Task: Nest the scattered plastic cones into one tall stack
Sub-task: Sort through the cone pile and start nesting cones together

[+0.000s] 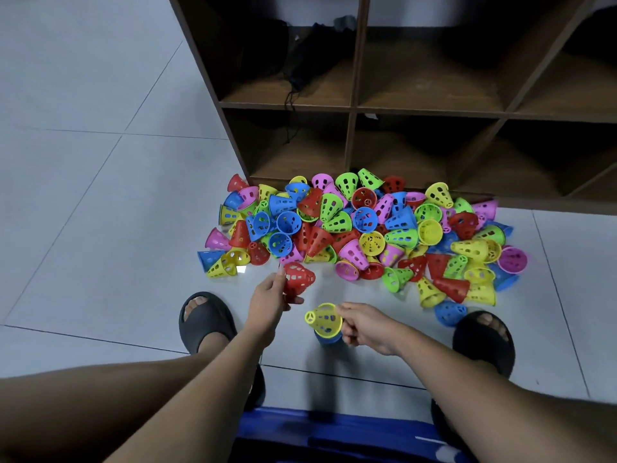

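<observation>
A heap of perforated plastic cones [360, 225] in red, blue, green, yellow and pink lies on the tiled floor in front of a shelf. My left hand [268, 300] grips a red cone [298, 277] at the heap's near edge, lifted off the floor. To its right, my right hand [362, 324] pinches the rim of a yellow cone [324, 319], tilted with its narrow end pointing left. Right under it a blue cone [329, 339] shows, mostly hidden by the yellow one.
A dark wooden cubby shelf [350, 108] stands behind the heap, with dark cloth in its upper left cell. My two feet in black slides [203, 320] [484, 335] flank the hands. Grey floor tiles [83, 195] stretch to the left.
</observation>
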`<state>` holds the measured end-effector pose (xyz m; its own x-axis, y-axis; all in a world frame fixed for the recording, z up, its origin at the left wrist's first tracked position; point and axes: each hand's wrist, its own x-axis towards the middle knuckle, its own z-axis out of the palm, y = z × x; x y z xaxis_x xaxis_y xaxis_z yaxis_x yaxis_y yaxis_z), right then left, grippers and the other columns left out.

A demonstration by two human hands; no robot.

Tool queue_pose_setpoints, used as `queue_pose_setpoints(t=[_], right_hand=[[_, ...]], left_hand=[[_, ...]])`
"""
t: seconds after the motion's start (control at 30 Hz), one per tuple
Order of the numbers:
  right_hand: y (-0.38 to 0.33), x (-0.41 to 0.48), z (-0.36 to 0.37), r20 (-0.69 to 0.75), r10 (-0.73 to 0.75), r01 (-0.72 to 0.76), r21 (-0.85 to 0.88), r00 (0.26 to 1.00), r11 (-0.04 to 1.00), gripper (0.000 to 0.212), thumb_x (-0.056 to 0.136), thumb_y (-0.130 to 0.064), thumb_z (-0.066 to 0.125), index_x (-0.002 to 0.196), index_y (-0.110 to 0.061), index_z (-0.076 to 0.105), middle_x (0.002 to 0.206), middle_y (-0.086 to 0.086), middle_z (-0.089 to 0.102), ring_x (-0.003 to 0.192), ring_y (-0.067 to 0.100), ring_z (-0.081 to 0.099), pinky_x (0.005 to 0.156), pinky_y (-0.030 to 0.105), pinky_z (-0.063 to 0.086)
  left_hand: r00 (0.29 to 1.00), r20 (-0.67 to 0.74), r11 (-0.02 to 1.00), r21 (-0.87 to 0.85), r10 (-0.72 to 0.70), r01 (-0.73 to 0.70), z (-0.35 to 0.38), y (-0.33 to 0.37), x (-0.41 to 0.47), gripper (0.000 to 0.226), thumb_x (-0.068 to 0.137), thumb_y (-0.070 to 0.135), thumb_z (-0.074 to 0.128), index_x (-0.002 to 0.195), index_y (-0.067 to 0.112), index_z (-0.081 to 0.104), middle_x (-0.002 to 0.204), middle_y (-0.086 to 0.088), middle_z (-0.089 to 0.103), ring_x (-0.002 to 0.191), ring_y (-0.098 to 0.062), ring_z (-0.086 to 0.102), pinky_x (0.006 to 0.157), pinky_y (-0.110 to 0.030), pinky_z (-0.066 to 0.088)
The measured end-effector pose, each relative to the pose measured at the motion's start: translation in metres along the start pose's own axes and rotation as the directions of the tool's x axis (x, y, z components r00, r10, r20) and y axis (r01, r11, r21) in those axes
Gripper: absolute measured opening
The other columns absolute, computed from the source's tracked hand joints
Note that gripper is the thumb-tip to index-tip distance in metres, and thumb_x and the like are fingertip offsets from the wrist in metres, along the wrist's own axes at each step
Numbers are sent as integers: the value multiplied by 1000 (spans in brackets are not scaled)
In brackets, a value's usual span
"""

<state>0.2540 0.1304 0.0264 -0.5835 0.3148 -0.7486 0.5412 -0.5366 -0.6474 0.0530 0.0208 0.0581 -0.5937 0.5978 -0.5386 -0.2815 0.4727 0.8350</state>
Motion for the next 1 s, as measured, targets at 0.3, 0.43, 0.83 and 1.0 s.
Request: queue_pose_setpoints(t=[0.3,0.43,0.83,1.0], right_hand=[[32,11,2,-179,119,-112,50,977,993,24,111,-34,52,102,-13,58,66,6,59,57,21,63,55,28,49],[38,21,3,-194,125,-109,91,973,990,27,111,-32,51,113,-6,60,74,13,66,61,23,68,58,29,57],[52,41,11,-296,177,-156,94,939,983,31,111,-31,51,106,-3,63,64,14,67,59,24,68,54,28,54],[51,38,13,-342,173,-168,45,924,985,34,106,-30,57,107,2,67,63,16,67,59,27,69,53,29,55]], left_hand=[[944,257,979,70,-205,193,19,-26,-26,52,114,49,39,111,7,69,75,-15,64,70,-22,53,66,-32,38],[936,255,970,53,-242,236,18,-43,-24,57,113,53,39,116,5,69,77,-16,61,74,-24,51,74,-38,39],[877,386,958,130,-285,254,16,-52,-20,45,110,52,50,121,14,71,90,-4,67,75,-17,58,69,-28,42],[916,299,955,209,-268,212,22,-68,-20,45,110,52,52,112,10,66,96,-6,74,76,-19,66,65,-28,44]])
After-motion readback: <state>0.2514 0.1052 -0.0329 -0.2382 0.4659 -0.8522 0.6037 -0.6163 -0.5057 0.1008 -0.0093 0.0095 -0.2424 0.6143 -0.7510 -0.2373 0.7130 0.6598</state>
